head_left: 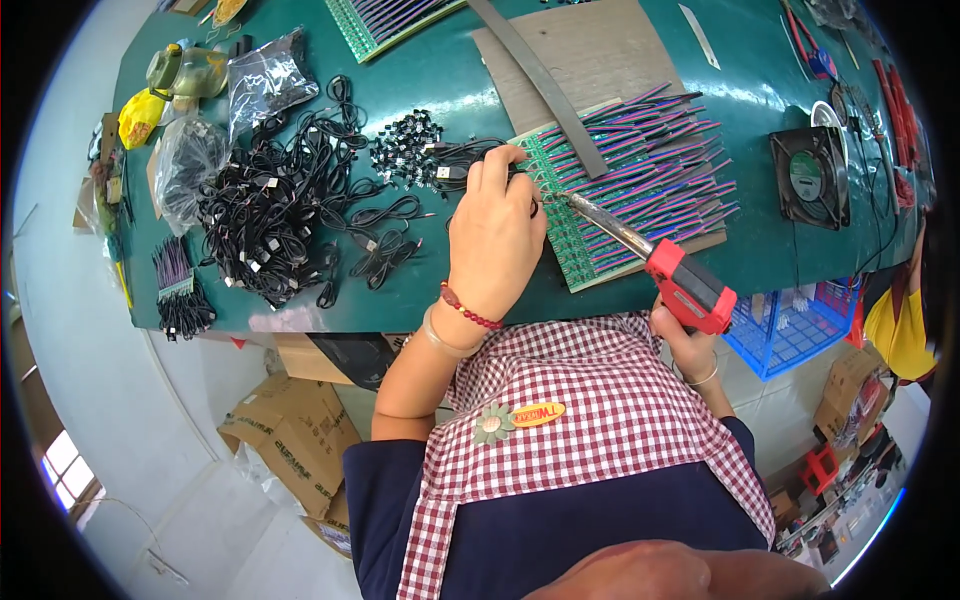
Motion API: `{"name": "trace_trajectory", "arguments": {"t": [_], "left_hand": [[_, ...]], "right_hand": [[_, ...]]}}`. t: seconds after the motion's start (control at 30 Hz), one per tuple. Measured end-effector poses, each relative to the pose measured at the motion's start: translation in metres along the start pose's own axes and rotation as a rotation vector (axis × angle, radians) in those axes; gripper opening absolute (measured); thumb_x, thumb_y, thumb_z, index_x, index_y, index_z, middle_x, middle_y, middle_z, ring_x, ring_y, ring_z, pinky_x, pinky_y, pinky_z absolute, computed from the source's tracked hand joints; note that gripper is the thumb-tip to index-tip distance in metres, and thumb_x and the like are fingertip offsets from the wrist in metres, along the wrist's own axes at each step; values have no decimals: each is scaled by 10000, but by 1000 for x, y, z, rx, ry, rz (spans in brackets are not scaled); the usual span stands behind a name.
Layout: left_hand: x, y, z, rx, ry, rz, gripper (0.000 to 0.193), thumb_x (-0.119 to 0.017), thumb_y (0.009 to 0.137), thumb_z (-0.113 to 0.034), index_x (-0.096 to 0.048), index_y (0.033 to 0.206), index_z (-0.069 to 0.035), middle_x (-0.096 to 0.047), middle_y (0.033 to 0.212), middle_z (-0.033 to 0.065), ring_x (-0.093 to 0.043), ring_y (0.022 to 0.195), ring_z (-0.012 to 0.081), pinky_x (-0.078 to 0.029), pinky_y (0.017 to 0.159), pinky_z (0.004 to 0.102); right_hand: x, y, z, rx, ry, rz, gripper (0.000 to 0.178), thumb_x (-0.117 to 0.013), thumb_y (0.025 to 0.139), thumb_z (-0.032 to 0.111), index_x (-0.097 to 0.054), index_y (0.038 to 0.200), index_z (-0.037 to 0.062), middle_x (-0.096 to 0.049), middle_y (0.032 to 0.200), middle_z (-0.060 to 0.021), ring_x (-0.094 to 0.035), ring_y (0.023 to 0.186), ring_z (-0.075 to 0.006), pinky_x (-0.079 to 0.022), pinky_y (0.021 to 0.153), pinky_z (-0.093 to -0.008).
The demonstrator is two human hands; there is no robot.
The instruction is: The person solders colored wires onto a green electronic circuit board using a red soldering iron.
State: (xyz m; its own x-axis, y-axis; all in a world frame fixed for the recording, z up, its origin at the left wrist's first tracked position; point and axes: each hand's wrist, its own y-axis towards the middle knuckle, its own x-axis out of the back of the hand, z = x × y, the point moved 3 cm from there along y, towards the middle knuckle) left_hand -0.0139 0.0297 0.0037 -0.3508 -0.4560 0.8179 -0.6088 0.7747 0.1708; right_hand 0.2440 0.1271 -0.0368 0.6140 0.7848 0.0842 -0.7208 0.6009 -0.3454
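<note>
My left hand [492, 235] pinches a thin black USB cable [462, 155] at the left edge of a green circuit board panel [574, 262]. The cable's end under my fingertips is hidden. Rows of purple, black and pink wires [665, 190] stick out to the right across the panel. In my right hand [690, 345] is a red and black soldering gun [690, 285]. Its metal barrel points up and left, with the tip at the panel's left part, close to my left fingers. A flat grey bar [545, 85] lies across the panel and the brown board [600, 45] beneath.
Left of my hand lie small black connectors [405, 145] and a large heap of black cables [265, 220]. Plastic bags [190, 170] stand behind it. A black fan [810, 178] stands at the right. A blue crate [795, 325] and cardboard boxes [295, 435] sit below table level.
</note>
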Motion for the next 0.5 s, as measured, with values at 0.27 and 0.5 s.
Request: {"name": "trace_trajectory", "arguments": {"t": [0.27,0.5], "left_hand": [[0,-1,0,7,-13,12,108,-634,678,10,-541,726,-16,-529,1075,91,-537,945,266,-498,674,345],[1,0,0,-6,-11,8,108,-636,680,9,-543,730,-16,-529,1073,93,-537,941,266,-497,677,346]], "right_hand": [[-4,0,10,90,-34,-29,306,-578,828,3,-516,1125,-34,-558,739,-56,-520,616,-112,-430,561,-249],[-3,0,3,48,-55,1,306,-599,828,20,-517,1117,-34,-563,743,-53,-524,624,-106,-430,568,-242]]}}
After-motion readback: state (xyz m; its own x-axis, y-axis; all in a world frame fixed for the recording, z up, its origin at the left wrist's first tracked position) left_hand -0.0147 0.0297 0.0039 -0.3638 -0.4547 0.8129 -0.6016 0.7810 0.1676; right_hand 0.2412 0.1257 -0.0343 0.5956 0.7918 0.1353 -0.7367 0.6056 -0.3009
